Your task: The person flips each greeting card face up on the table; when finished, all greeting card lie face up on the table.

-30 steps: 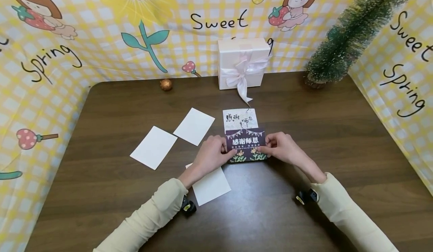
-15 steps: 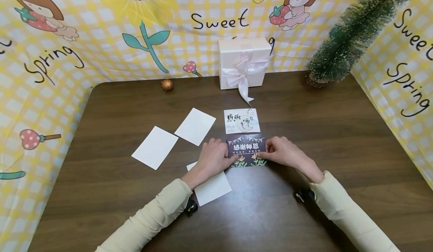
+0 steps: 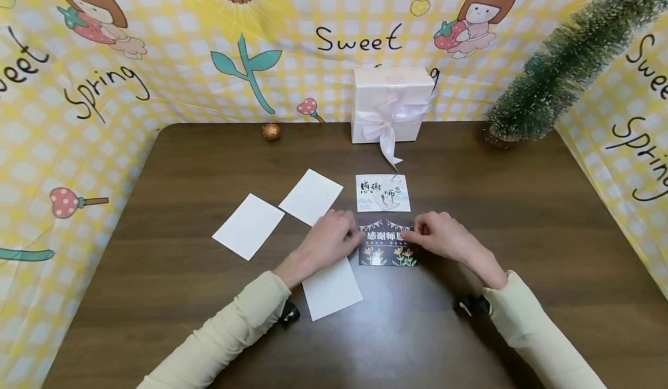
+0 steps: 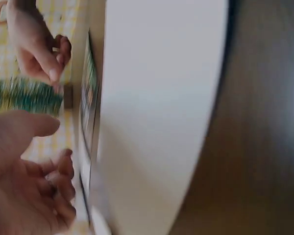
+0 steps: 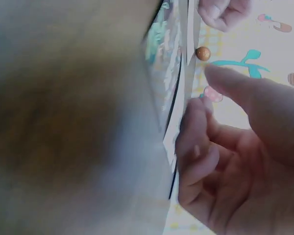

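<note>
A dark purple card (image 3: 387, 255) with white lettering and orange flowers lies flat on the table. Just behind it sits a light card (image 3: 383, 195) with black brush lettering. My left hand (image 3: 326, 238) hovers at the dark card's left side, thumb and loosely curled fingers apart with nothing between them, as the left wrist view shows. At the card's right edge is my right hand (image 3: 443, 235); its thumb overlaps the card in the head view, and in the right wrist view thumb and fingers stand apart, holding nothing. A blank white card (image 3: 334, 289) lies partly under my left forearm.
Two more blank white cards, one left (image 3: 249, 226) and one behind my left hand (image 3: 311, 193), lie on the table (image 3: 172, 296). Along the back stand a white gift box (image 3: 391, 108) with a ribbon, a small copper ball (image 3: 271, 132) and a bristly green tree (image 3: 543, 82).
The dark card has come down flat on the table, nearer me, uncovering the light card behind it. Both hands have let go of it. The head view has shifted slightly.
</note>
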`<act>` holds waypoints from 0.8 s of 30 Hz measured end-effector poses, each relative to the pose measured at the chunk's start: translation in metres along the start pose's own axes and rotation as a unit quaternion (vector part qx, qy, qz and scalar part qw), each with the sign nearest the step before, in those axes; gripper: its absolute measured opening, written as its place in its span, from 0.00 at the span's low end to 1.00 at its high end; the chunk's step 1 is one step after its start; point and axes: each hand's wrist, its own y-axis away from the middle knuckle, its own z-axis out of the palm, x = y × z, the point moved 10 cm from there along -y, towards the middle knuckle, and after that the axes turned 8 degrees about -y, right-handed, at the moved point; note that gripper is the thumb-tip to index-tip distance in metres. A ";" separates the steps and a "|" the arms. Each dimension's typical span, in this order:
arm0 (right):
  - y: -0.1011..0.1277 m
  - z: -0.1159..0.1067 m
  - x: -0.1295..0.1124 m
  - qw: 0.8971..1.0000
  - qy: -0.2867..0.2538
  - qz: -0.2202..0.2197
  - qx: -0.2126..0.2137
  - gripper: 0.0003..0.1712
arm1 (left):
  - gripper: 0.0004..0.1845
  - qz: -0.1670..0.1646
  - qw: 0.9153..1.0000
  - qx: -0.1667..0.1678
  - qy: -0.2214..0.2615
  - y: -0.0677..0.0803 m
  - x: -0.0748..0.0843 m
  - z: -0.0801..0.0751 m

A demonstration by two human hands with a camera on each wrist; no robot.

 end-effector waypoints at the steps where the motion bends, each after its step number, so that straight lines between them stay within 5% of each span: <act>1: -0.003 -0.003 -0.006 1.000 0.000 -0.010 0.015 0.19 | 0.10 0.010 1.000 0.011 0.004 -0.001 -0.005 -0.007; 6: -0.023 -0.008 -0.053 0.993 0.002 -0.099 0.070 0.11 | 0.07 0.027 0.998 0.043 -0.043 -0.009 -0.050 -0.037; 13: -0.053 0.025 -0.117 0.979 0.065 -0.186 0.047 0.29 | 0.25 0.003 0.991 -0.051 -0.121 -0.016 -0.114 -0.032; 19: -0.076 0.063 -0.148 0.967 0.152 -0.204 -0.012 0.43 | 0.29 0.015 0.985 -0.102 -0.140 -0.017 -0.128 -0.022; 24: -0.088 0.079 -0.164 0.956 0.199 -0.212 -0.034 0.47 | 0.27 0.029 0.979 -0.110 -0.168 -0.017 -0.128 -0.026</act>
